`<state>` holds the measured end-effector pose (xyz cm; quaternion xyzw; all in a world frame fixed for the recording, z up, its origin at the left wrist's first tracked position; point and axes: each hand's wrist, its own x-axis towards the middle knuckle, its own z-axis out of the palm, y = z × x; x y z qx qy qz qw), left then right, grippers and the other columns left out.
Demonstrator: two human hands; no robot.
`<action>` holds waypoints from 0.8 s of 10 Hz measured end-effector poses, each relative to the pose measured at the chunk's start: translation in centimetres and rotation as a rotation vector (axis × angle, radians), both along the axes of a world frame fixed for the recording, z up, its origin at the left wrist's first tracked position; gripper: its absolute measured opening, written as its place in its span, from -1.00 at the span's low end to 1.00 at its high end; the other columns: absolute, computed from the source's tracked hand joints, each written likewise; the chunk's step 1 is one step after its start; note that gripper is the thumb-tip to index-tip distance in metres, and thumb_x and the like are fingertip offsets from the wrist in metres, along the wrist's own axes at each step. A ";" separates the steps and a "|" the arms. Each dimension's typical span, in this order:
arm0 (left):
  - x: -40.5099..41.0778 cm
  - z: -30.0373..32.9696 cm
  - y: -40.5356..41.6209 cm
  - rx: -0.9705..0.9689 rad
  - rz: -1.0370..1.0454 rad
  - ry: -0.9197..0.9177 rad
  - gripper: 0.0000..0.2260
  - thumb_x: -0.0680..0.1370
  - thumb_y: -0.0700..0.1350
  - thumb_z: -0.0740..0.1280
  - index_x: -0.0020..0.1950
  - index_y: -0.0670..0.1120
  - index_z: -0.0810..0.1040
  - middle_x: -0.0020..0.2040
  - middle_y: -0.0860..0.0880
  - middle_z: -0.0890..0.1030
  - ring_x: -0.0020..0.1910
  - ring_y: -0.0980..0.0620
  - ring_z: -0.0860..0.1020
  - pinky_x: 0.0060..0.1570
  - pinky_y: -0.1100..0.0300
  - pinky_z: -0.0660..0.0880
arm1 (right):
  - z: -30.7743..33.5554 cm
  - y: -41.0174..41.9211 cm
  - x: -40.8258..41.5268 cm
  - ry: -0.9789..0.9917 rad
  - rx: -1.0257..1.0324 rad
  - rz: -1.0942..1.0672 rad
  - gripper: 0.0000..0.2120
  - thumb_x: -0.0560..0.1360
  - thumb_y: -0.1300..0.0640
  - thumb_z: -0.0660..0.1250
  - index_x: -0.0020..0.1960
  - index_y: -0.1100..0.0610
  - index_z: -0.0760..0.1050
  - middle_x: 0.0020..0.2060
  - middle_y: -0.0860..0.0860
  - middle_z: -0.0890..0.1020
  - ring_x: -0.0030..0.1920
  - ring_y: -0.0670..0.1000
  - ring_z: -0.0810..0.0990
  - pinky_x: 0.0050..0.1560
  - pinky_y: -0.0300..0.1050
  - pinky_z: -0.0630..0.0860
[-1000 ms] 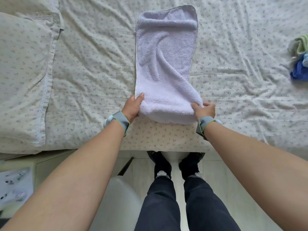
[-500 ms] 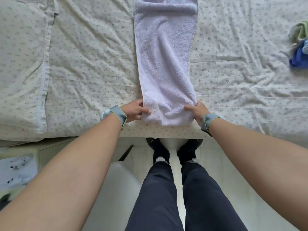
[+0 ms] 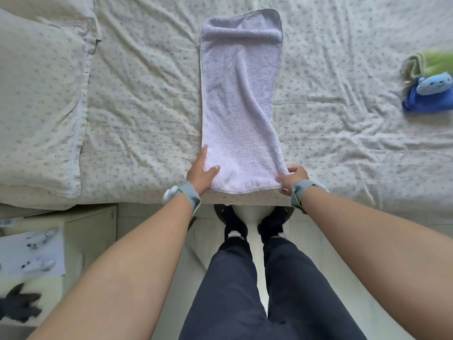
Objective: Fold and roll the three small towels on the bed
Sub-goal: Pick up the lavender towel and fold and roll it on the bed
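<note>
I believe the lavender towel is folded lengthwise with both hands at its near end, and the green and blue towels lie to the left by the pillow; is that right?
Not quite: the head view shows the green towel and blue towel at the right, away from the pillow.

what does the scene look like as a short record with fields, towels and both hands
main towel: lavender terry towel, folded into a long strip, lying flat on the floral bedsheet
left hand: flat on the strip's near left corner, open
right hand: fingers pinching the near right corner
other towels: green towel and blue towel with a cat face, bunched at far right, untouched
rolling: not yet begun
</note>
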<state>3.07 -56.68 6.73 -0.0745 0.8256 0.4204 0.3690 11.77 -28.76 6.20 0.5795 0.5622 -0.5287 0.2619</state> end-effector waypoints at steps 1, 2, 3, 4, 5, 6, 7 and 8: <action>0.7 0.9 -0.4 0.026 -0.022 -0.037 -0.59 0.64 -0.21 0.37 0.48 -0.01 0.51 0.42 0.00 0.56 0.48 0.01 0.45 0.49 0.12 0.33 | 1.2 0.1 0.5 -0.043 -0.040 0.046 -0.72 0.53 0.33 0.45 0.13 0.16 0.42 0.20 0.28 0.54 -0.20 0.14 0.62 -0.27 0.00 0.71; 1.2 1.8 -1.0 -0.053 0.035 -0.115 -0.77 0.63 -0.23 0.37 0.26 -0.07 0.67 0.24 -0.02 0.64 0.30 -0.13 0.60 0.19 0.06 0.59 | 2.1 0.5 1.3 -0.037 -0.054 0.150 -0.83 0.54 0.28 0.44 -0.10 0.20 0.44 0.09 0.29 0.64 -0.21 0.10 0.64 -0.25 -0.11 0.67; 1.6 3.3 -1.4 -0.126 0.087 -0.242 -0.79 0.65 -0.24 0.36 0.29 -0.14 0.64 0.34 -0.12 0.60 -0.11 -0.07 0.58 -0.41 0.26 0.52 | 3.3 0.7 2.2 -0.066 -0.120 0.144 -0.85 0.56 0.31 0.41 0.05 0.26 0.45 -0.10 0.16 0.59 -0.20 0.08 0.63 -0.42 -0.21 0.62; 2.4 4.0 -1.9 -0.136 0.109 -0.359 -0.75 0.67 -0.32 0.28 0.35 -0.23 0.57 0.36 -0.19 0.58 -0.28 0.04 0.49 -0.58 0.35 0.44 | 4.9 0.6 3.5 -0.107 -0.166 0.124 -0.87 0.57 0.36 0.37 -0.03 0.23 0.42 -0.10 0.16 0.57 -0.18 0.08 0.63 -0.46 -0.19 0.62; 3.2 4.8 -2.4 -0.167 0.102 -0.456 -0.73 0.67 -0.34 0.25 0.36 -0.23 0.55 0.30 -0.24 0.59 -0.22 0.02 0.53 -0.54 0.34 0.50 | 6.9 0.6 4.7 -0.170 -0.198 0.161 -0.88 0.58 0.37 0.32 0.06 0.24 0.42 -0.06 0.15 0.57 -0.15 0.08 0.62 -0.47 -0.18 0.62; 3.7 5.6 -2.4 -0.182 0.115 -0.545 -0.75 0.65 -0.37 0.24 0.24 -0.19 0.61 -0.01 -0.18 0.61 -0.29 0.00 0.54 -0.55 0.33 0.50 | 5.8 0.3 5.7 -0.237 -0.229 0.060 -0.82 0.65 0.33 0.24 0.25 0.29 0.41 0.06 0.14 0.51 -0.12 0.13 0.56 -0.64 -0.10 0.54; 3.7 6.3 -2.0 -0.214 0.092 -0.589 -0.85 0.66 -0.31 0.26 0.05 -0.13 0.60 -0.26 -0.11 0.56 -0.44 0.07 0.50 -0.57 0.34 0.45 | 5.8 0.2 6.6 -0.258 -0.251 -0.099 -0.84 0.70 0.29 0.19 0.27 0.27 0.41 -0.04 0.15 0.51 -0.24 0.13 0.45 -0.75 0.00 0.44; 2.3 6.5 -1.4 -0.188 0.152 -0.562 -0.92 0.67 -0.25 0.32 0.05 -0.15 0.60 -0.36 -0.11 0.55 -0.56 0.12 0.47 -0.58 0.36 0.44 | 6.6 0.3 5.2 -0.246 -0.272 -0.337 -0.95 0.68 0.28 0.16 0.07 0.26 0.38 -0.25 0.14 0.44 -0.34 0.07 0.43 -0.65 -0.09 0.52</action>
